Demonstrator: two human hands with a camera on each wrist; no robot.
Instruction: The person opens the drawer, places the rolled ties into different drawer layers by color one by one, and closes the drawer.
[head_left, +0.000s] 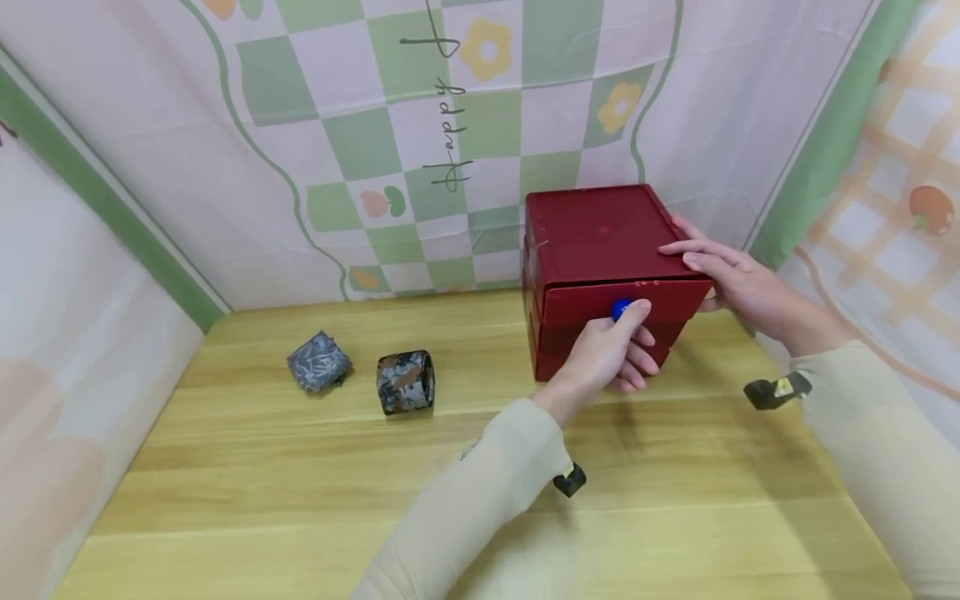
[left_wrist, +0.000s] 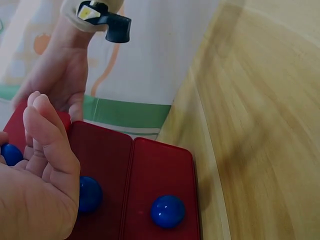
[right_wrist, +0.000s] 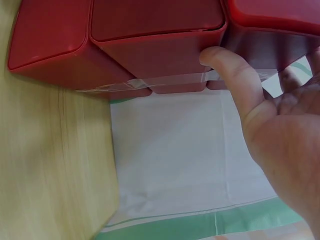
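A dark red box of stacked drawers (head_left: 600, 237) stands against the back curtain, to the right. Round blue knobs sit on the drawer fronts; the lowest knob (left_wrist: 167, 211) and the middle knob (left_wrist: 90, 194) show in the left wrist view. My left hand (head_left: 603, 354) pinches the top drawer's blue knob (head_left: 620, 309) between thumb and fingers. My right hand (head_left: 738, 279) rests on the box's right side and top edge, fingers extended. In the right wrist view one digit (right_wrist: 235, 75) touches the side beside the middle drawer. A thin dark gap runs above the top drawer front.
On the left of the wooden table (head_left: 300, 483) lie a grey patterned folded cloth (head_left: 319, 362) and a camouflage tape roll (head_left: 406, 382). A printed curtain (head_left: 450, 125) closes off the back and sides. Clear tape (right_wrist: 175, 79) runs along the box's side.
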